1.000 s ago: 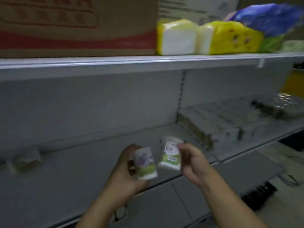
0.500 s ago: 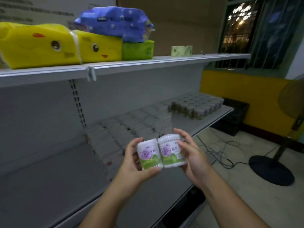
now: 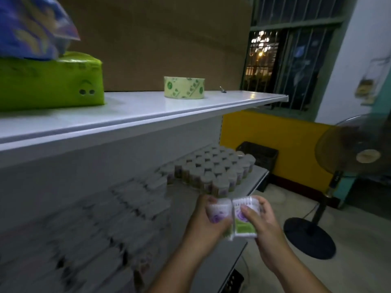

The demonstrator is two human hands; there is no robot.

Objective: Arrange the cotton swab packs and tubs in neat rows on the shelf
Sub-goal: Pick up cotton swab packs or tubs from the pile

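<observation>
I hold two cotton swab tubs side by side in front of the lower shelf [image 3: 257, 179]. My left hand [image 3: 205, 223] grips the left tub [image 3: 219, 210], white with a purple flower label. My right hand [image 3: 263, 223] grips the right tub [image 3: 245, 223], with a purple and green label. Both tubs touch each other. Just beyond them, rows of several matching tubs [image 3: 213, 170] stand at the shelf's right end. Flat swab packs [image 3: 131, 199] lie in rows to the left, blurred.
The upper shelf [image 3: 148, 108] carries a green tissue pack [image 3: 50, 81], a blue bag [image 3: 31, 24] and a tape roll [image 3: 184, 87]. A standing fan [image 3: 349, 157] is on the floor at right, with a black crate [image 3: 259, 154] by the yellow wall.
The view has swung right along the shelf, bringing the rows of tubs close. My hands carried both tubs toward those rows and tilted them.
</observation>
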